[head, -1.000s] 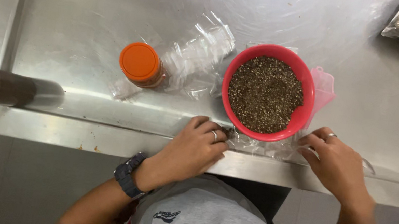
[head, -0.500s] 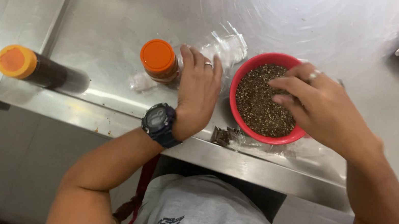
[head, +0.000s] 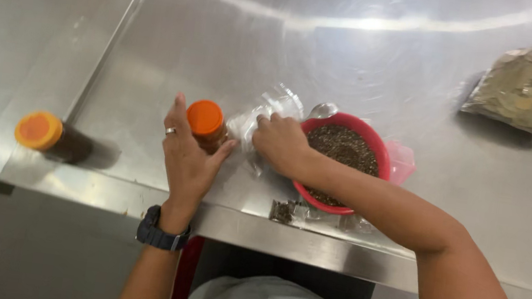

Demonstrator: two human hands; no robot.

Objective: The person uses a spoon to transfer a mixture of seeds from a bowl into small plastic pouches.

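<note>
My left hand [head: 188,156] curls around a small jar with an orange lid [head: 205,119], thumb on its right side and fingers on its left. My right hand [head: 280,146] reaches across the near side of a red bowl [head: 352,120] of dark seeds and pinches a bundle of clear plastic bags [head: 258,115] that lies between the jar and the bowl. A metal spoon [head: 322,110] rests at the bowl's far left rim. A small filled packet [head: 284,211] lies at the counter's front edge.
The steel counter [head: 374,54] has a raised step on the left, where a dark bottle with an orange cap [head: 42,132] stands. A clear bag of dried leaves [head: 530,92] lies at the far right. Pink plastic [head: 402,162] sticks out beside the bowl.
My left hand has moved from the plastic bags to the orange-lidded jar. My right hand has crossed from over the bowl to the clear bags. The view has tilted up the counter.
</note>
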